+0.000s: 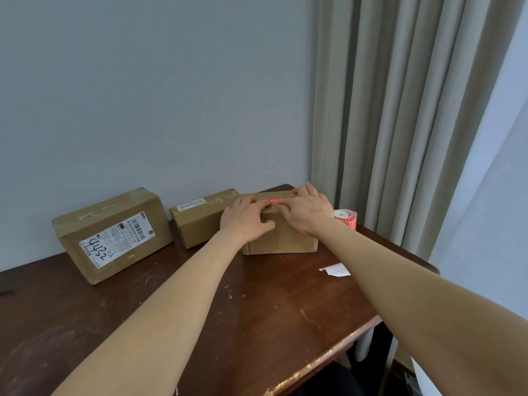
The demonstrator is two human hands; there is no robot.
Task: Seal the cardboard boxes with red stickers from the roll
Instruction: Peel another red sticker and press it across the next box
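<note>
Two hands press down, fingers fairly flat, gripping nothing: left hand and right hand on the red paper sticker atop the small brown cardboard box, centre-right of frame. Seam hidden, probably underneath. Best rub outward, firmly, so ends bond.

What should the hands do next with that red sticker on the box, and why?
Probably rub the red sticker outward, flat on top of the right cardboard box. The left hand and right hand both press on it, so smoothing would likely finish this seal.
</note>
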